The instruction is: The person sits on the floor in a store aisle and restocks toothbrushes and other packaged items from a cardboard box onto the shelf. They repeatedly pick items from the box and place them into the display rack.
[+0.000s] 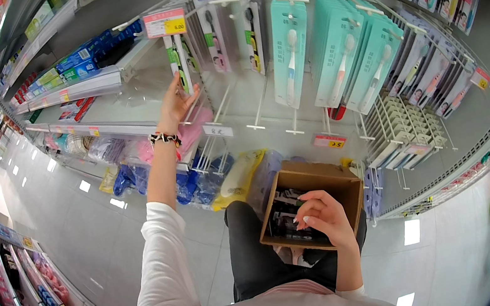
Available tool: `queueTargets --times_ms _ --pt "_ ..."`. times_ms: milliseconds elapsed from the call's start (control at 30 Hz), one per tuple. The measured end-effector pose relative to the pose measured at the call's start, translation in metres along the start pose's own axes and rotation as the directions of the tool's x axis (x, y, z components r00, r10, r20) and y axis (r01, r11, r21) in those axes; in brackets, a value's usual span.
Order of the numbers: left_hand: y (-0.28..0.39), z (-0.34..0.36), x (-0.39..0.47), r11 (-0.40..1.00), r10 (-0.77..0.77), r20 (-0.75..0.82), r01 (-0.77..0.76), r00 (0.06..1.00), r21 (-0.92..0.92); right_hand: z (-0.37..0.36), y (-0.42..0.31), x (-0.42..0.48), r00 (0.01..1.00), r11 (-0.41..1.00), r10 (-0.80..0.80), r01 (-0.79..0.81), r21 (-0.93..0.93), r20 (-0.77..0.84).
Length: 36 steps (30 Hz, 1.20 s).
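Note:
My left hand (178, 101) is raised to a packaged toothbrush (178, 63) that hangs behind a price tag (165, 23) on a display hook; its fingers are spread at the package's lower end, and whether they grip it cannot be told. Over an open cardboard box (355, 184) on my lap is my right hand (323, 217), fingers curled and apart, with nothing visible in it. Dark packages (284, 209) lie inside the box, partly hidden by that hand. Right of my left hand hang a pink-handled toothbrush pack (213, 39) and a black and yellow one (252, 33).
Teal toothbrush packs (289, 51) hang in rows to the right, above a wire rack (405, 129). Bare hooks (259, 108) project below the packs. Toothpaste boxes (74, 59) stand on the left shelf. Bagged slippers (239, 180) lie low behind the box. Another shelf unit (32, 289) stands lower left.

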<state>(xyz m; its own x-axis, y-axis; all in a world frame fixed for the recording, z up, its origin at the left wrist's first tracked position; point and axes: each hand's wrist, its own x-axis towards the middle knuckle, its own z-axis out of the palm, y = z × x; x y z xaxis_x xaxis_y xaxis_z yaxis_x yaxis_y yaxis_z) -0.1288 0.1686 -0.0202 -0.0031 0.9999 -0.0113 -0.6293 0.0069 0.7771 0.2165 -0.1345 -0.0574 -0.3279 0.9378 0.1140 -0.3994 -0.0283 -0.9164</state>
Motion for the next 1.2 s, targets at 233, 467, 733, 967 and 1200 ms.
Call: queueTargets --times_ms 233,467,733,967,1200 --pt "-0.009 -0.029 0.031 0.897 0.126 -0.119 -0.062 0.985 0.438 -0.028 0.015 -0.002 0.987 0.934 0.024 -0.078 -0.349 -0.156" --pt "-0.03 0.034 -0.115 0.301 0.749 0.225 -0.623 0.623 0.722 -0.108 0.067 -0.001 0.946 0.621 0.025 -0.267 -0.737 -0.322" --pt "-0.179 0.047 -0.241 0.261 -0.537 0.613 -0.577 0.579 0.774 -0.22 0.188 0.029 0.83 0.103 0.448 -0.418 -0.902 -0.333" --pt "-0.298 0.014 -0.292 0.111 -0.642 0.529 -0.616 0.555 0.78 -0.253 0.295 0.058 0.735 -0.137 0.493 -0.462 -0.876 -0.464" --pt "-0.326 0.0 -0.309 0.072 -0.513 0.454 -0.49 0.728 0.869 -0.239 0.326 0.079 0.781 -0.17 0.432 -0.421 -0.891 -0.452"
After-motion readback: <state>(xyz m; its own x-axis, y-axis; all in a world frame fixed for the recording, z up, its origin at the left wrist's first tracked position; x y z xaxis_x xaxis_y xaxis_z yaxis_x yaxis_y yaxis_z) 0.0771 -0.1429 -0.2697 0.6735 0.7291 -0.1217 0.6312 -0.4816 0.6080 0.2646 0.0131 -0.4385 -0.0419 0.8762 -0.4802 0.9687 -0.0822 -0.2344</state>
